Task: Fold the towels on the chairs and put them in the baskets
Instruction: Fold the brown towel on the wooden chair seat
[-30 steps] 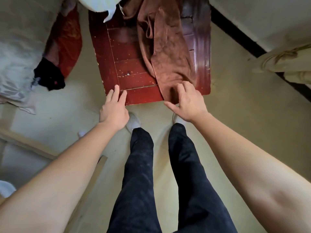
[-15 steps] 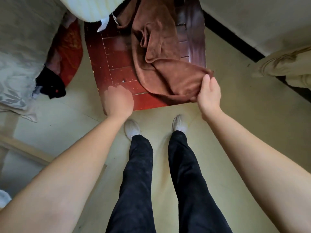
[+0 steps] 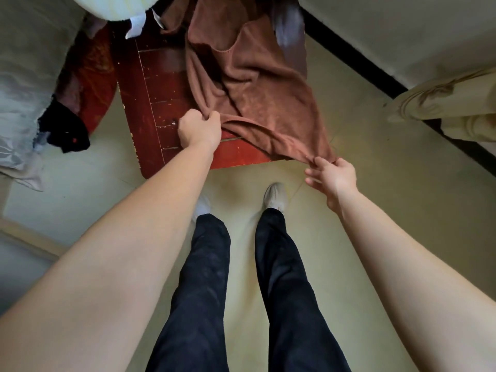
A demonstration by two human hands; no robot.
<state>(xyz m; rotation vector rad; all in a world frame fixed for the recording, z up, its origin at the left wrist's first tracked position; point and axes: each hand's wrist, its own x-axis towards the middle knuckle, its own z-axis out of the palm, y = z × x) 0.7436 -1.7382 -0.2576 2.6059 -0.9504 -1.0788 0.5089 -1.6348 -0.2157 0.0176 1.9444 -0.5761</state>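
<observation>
Barely begun, I judge: my left hand [image 3: 200,127] grips the brown towel [image 3: 263,84] by its near edge and my right hand [image 3: 332,175] pinches its five-o'clock corner. It sprawls unfolded on the chair [image 3: 161,103] at twelve o'clock.

No text, brand, number or sign can be read anywhere, and the two small white tags [image 3: 134,26] at about eleven o'clock (just over the far edge of the chair [image 3: 150,103]) are too blurred to show any print.

Both hands [image 3: 200,127] [image 3: 334,178] pinch brown towel [image 3: 257,84] over chair [image 3: 158,103].
</observation>
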